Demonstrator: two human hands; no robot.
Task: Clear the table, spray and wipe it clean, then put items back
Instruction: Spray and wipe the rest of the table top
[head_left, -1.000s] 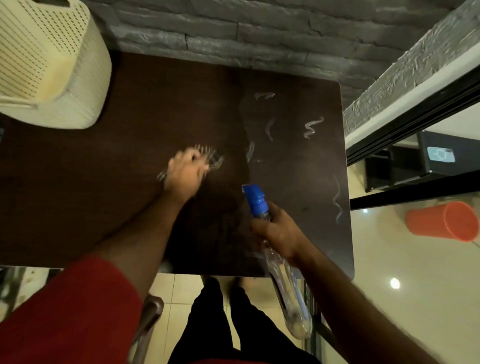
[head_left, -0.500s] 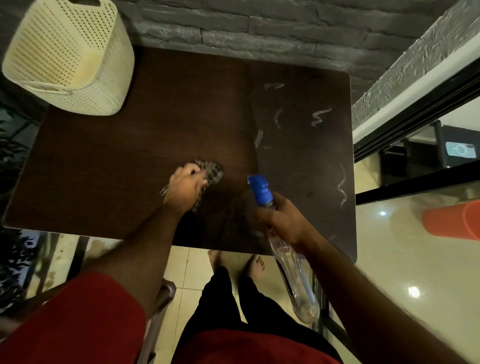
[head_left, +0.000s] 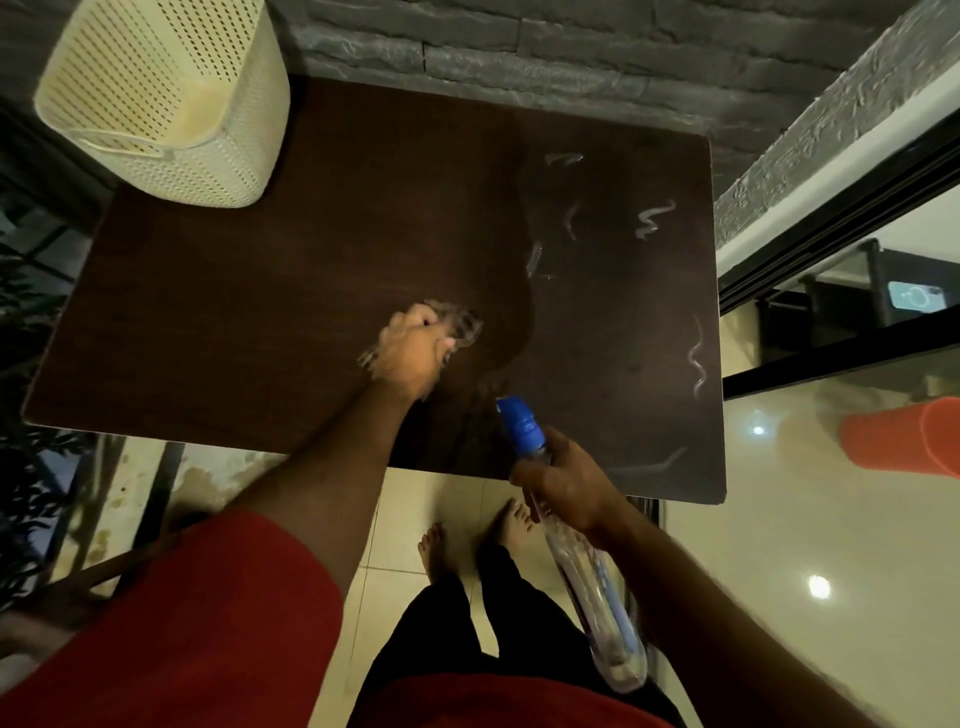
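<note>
Wiping now: left hand (head_left: 413, 353) fingers curled, pinching cloth (head_left: 460, 325) against table (head_left: 260, 312). Right hand (head_left: 563, 480) wraps spray bottle (head_left: 571, 540), kept near for streaks (head_left: 696, 358) at right.

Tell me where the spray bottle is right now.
In the head view, the spray bottle is low and right of centre, held in the right hand. Its blue cap points over the table's near edge, close to the left hand.

Cream perforated basket (head_left: 171, 104) at the far-left corner, grey stone wall (head_left: 545, 47) behind, orange bucket (head_left: 904, 441) on glossy floor
</note>
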